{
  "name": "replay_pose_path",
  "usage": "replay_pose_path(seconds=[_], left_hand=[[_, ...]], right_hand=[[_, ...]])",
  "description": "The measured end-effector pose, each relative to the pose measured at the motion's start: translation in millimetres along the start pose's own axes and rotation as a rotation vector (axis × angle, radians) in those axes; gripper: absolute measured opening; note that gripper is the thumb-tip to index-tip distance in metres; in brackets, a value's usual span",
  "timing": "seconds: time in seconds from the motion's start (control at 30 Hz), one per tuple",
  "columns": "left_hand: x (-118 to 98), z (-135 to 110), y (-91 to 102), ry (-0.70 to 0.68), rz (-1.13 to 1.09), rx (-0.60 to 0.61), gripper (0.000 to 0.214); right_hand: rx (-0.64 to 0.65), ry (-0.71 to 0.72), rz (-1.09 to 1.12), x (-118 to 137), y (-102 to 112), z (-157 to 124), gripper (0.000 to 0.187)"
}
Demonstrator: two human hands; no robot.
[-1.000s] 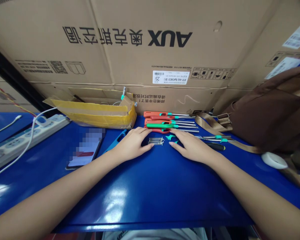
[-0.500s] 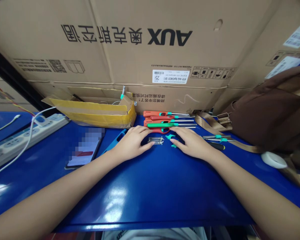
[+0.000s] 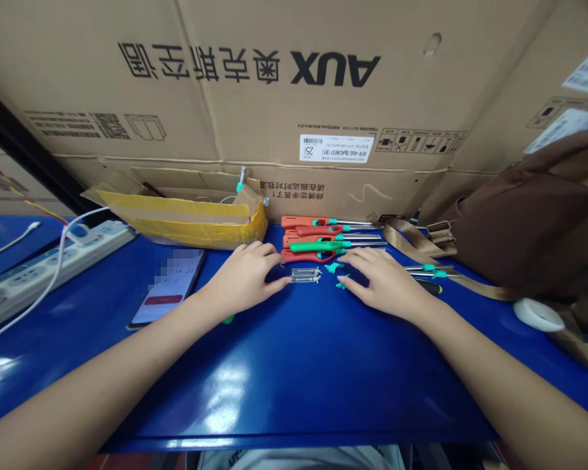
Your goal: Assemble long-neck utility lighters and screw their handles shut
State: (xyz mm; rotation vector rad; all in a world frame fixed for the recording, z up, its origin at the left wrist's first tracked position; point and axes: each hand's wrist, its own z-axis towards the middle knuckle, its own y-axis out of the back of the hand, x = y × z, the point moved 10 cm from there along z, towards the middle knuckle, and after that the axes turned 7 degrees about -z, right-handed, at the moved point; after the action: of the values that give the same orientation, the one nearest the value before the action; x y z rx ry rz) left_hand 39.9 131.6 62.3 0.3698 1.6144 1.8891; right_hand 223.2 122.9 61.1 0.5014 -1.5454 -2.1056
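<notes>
My left hand (image 3: 245, 277) rests on the blue table, palm down, thumb and fingers apart. Its thumb tip is at the left end of small clear tubes (image 3: 304, 275) with metal ends, lying side by side. My right hand (image 3: 385, 279) lies opposite, fingers also apart, beside small teal plastic parts (image 3: 333, 267); whether the fingertips touch them I cannot tell. Behind the hands, several long-nosed lighters lie in a stack: orange ones (image 3: 304, 222) and red ones, with a green casing (image 3: 316, 247) on top. A bit of green (image 3: 228, 319) peeks out below my left wrist.
A yellow-taped carton (image 3: 186, 225) stands behind my left hand, with a phone (image 3: 169, 290) and a power strip (image 3: 53, 261) farther left. Metal rods with teal parts (image 3: 431, 267), a white round object (image 3: 538, 314) and a brown bag (image 3: 529, 215) are at the right. Large cardboard (image 3: 245, 130) forms the back.
My left hand has shifted left, away from the clear tubes, and now covers the blue piece seen beside it before. Green shows below that wrist. My right hand has moved slightly right.
</notes>
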Motion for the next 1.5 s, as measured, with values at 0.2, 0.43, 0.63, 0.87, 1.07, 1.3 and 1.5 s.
replay_pose_path(seconds=[0.2,0.43,0.63,0.87,1.07,1.3,1.5], left_hand=[[26.8,-30.5,20.6,0.306,0.116,0.144,0.031],[43.4,-51.4,0.3,0.500,0.146,0.399,0.034],[41.1,-49.8,-11.7,0.448,0.067,0.400,0.019],[-2.7,-52.9,-18.8,0.235,-0.265,0.370,0.029],[-39.5,-41.7,-29.5,0.094,-0.446,0.281,0.029],[-37.4,-35.6,-30.0,0.061,-0.547,0.157,0.039],[-19.7,-35.9,-33.8,0.142,-0.548,0.159,0.053]], right_hand=[[0.139,0.067,-0.170,26.4,-0.5,-12.1,0.024],[0.098,0.056,-0.146,12.5,-20.6,-4.4,0.018],[0.021,0.039,-0.084,9.7,-18.1,-2.9,0.021],[-0.039,0.178,0.196,47.7,6.5,-9.7,0.031],[0.132,0.319,0.298,81.3,-7.1,-19.2,0.032],[0.104,0.285,0.278,58.8,-5.4,-17.9,0.021],[-0.010,0.155,0.148,33.1,-2.7,-14.5,0.024]])
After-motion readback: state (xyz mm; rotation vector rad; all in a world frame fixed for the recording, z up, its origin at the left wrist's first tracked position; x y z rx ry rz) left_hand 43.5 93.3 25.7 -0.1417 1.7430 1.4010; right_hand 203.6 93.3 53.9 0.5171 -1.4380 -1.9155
